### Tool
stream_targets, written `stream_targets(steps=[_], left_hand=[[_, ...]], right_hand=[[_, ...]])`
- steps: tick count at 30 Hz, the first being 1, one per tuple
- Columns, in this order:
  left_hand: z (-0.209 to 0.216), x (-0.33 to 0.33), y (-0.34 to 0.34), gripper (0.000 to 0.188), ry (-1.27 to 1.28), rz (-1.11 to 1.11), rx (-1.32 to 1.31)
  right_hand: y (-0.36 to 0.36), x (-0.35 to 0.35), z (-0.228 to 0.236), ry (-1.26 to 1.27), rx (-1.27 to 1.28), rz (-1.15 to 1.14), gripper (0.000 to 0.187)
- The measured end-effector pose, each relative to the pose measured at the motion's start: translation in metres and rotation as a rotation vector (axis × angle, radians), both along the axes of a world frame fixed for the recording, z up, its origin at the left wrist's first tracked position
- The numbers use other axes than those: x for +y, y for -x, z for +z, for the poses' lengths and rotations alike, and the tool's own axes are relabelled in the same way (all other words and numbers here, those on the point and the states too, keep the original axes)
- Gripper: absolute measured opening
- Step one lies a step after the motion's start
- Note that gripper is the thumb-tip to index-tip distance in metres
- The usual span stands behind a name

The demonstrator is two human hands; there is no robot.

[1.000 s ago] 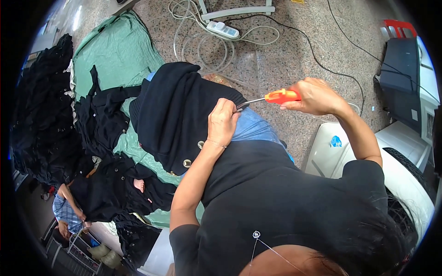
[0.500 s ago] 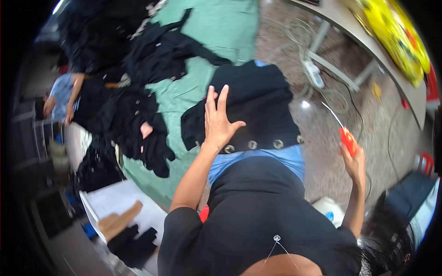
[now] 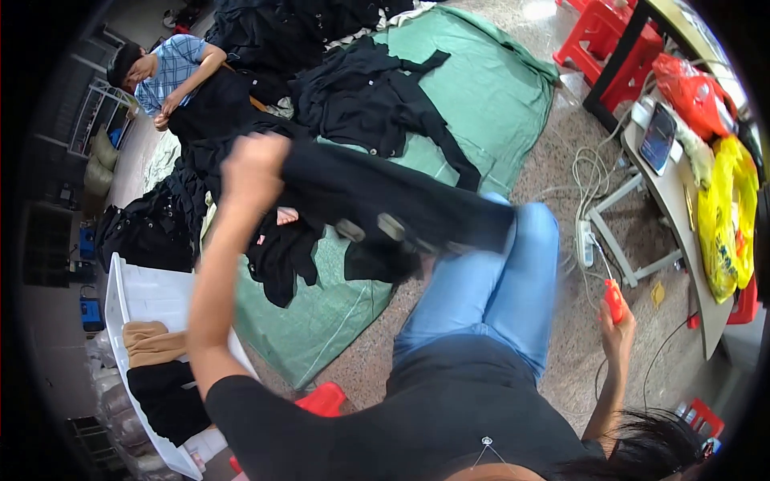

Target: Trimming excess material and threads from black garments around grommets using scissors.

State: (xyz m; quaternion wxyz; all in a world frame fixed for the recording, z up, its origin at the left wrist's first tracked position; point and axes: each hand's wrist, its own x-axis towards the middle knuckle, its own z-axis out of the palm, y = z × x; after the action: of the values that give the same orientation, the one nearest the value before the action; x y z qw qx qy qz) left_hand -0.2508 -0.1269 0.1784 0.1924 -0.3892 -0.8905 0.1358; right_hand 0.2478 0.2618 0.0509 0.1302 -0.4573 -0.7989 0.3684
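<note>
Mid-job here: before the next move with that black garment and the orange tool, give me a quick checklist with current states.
1. Left hand grips the black garment: ok, fist closed on one end, garment lifted over the lap.
2. Right hand holds the orange-handled tool: ok.
3. Tool kept apart from the garment: ok, it is held out to the side.
4. Tool tip visible: cannot tell, too small.
5. Green sheet has a bare patch: ok.
6. Co-worker apart from the lifted garment: ok, seated at the far pile.

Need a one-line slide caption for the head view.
Left hand lifts a black garment; right hand holds an orange-handled tool.
</note>
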Motion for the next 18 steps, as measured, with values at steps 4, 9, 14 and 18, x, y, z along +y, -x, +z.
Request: stream_targets(steps=[4,9,14,18], left_hand=[[0.120,-0.137,0.117,0.042,-0.026,0.364,0.504],[0.112,-0.172,0.158,0.063,-0.051,0.594,0.676],[-0.091,-0.079,0.184,0.037,-0.151,0.462,-0.009],[-0.313,0.007,0.181,0.063,-0.014,0.423,-0.546]], right_hand=[[0.058,0.002,0.018,-0.067,-0.031,0.034,0.025],[0.121,0.003,0.017,-0.192,-0.031,0.134,0.027],[0.150,0.003,-0.016,-0.266,-0.135,0.223,0.030],[0.152,0.012,-0.050,-0.308,-0.240,0.097,0.031]])
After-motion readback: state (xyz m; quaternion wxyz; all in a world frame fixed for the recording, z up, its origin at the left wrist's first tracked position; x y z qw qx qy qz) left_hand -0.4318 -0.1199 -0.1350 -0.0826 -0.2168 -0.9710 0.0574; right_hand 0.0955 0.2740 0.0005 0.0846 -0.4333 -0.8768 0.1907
